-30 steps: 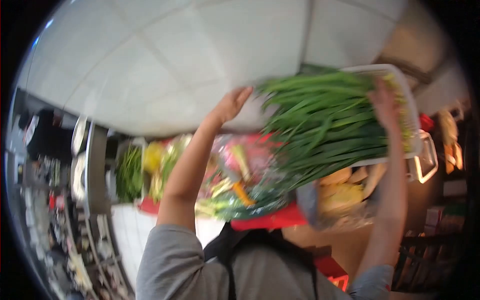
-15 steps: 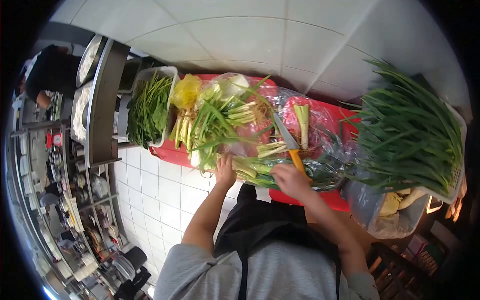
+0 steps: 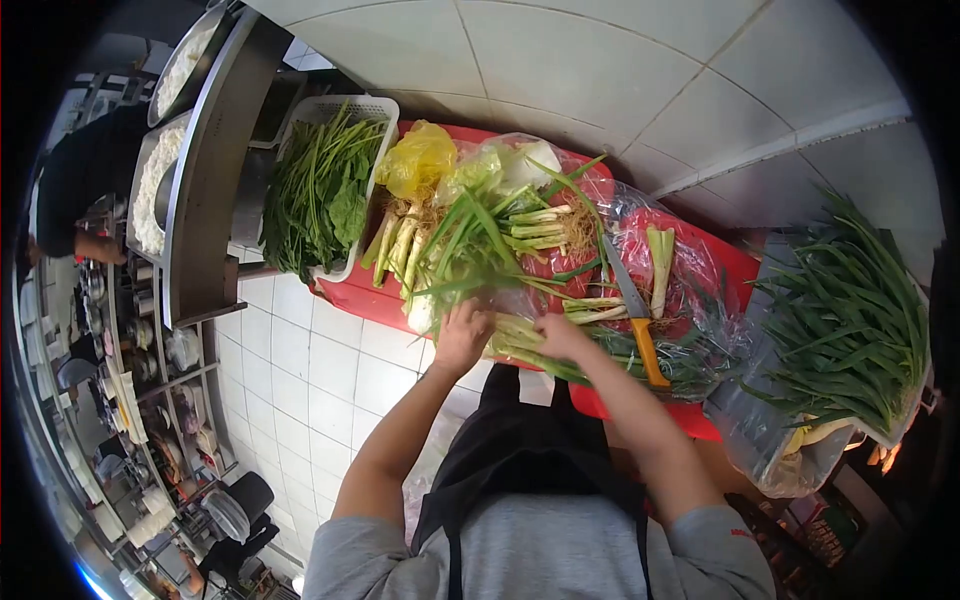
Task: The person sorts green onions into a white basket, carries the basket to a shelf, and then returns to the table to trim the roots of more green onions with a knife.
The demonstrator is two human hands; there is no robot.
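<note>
My left hand (image 3: 464, 335) is at the near edge of the red table (image 3: 360, 302), its fingers bent over the white ends of green stalks. Just right of it, my right hand (image 3: 560, 337) is closed at the pale stalks (image 3: 515, 340) lying along that edge; what its fingers pinch is too small to make out. Beyond the hands lie loose green onions (image 3: 405, 250) and a rooted bunch (image 3: 545, 228). A knife with an orange handle (image 3: 650, 352) rests on the plastic-wrapped greens, and a thick pale stalk (image 3: 660, 268) lies beside its blade.
A white basket of leafy greens (image 3: 325, 190) and a yellow bag (image 3: 418, 160) are at the left. Long green leaves (image 3: 850, 320) fill a container at the right, above a plastic-lined bin (image 3: 770, 455). Another person's arm (image 3: 98, 247) shows beyond the metal shelf (image 3: 205, 180) at far left.
The view has shifted, so the table's things appear larger and moved. My right hand has come away from the knife's handle side, leftward to the stalks, nearer my left hand.
</note>
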